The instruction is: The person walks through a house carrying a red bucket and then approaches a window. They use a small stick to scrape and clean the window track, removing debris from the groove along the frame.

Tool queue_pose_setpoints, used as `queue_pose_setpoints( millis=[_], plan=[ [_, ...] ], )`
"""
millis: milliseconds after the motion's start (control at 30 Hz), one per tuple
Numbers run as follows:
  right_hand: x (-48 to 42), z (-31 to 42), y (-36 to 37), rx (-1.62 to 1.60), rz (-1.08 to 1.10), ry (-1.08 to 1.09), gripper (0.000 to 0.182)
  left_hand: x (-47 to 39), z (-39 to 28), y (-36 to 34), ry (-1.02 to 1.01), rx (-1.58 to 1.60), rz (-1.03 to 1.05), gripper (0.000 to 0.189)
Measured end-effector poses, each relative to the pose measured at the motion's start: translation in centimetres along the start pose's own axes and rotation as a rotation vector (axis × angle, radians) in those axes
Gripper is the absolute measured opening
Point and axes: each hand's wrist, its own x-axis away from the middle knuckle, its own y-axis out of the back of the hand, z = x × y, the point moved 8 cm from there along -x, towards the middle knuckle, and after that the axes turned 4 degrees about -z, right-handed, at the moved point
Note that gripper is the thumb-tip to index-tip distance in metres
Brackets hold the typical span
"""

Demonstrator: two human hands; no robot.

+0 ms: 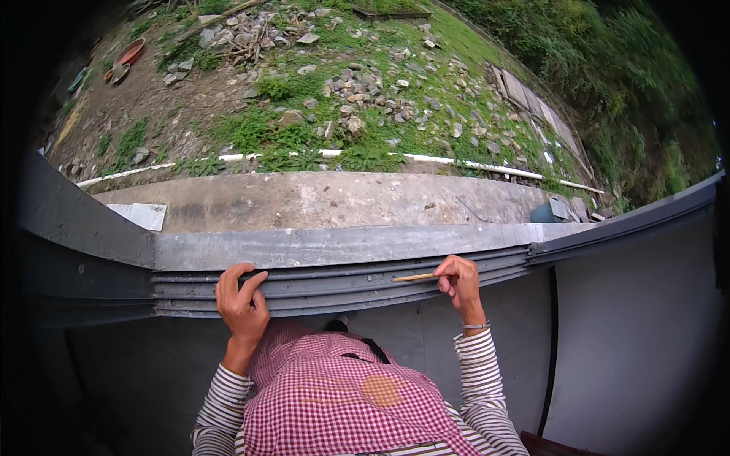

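Note:
Between the thumb and fingers of my right hand is a thin wooden stick, held nearly level with its tip to the left. The stick lies over the grooves of a grey metal sliding-window track; whether its tip touches the track I cannot tell. My left hand is at the left part of the same track, fingers bent and apart, nothing seen in it. Its fingertips are near the track's outer edge. Beyond the track runs a grey stone sill.
Dark window frame sides stand at the left and right. Outside are a concrete ledge, a white pipe, a blue-green bucket, white tiles and rubble. A checked apron covers my front.

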Motion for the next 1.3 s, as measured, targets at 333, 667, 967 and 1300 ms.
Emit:
queue_pose_setpoints(
  millis=[333, 667, 967, 1300],
  plan=[
    [2.6, 5.7, 10.2, -0.016, -0.040, 0.007, 0.011, 0.2, 0.1, 0.2, -0.001, 0.008, 0.024, 0.032],
    [-0.7, -1.4, 11.4, -0.111, 0.061, -0.143, 0.012, 0.0, -0.3, 0.3, 0.005, -0.007, 0.007, 0.031],
    [2.1, 3.5, 0.3, -0.138, 0.155, 0.009, 0.014, 0.3, 0.5, 0.5, -0.004, -0.015, -0.007, 0.030],
    [2.0, -1.9, 6.2, -0.261, -0.112, -0.007, 0.014, 0.0, -0.4, 0.1, 0.008, -0.063, -0.038, 0.028]
  ],
)
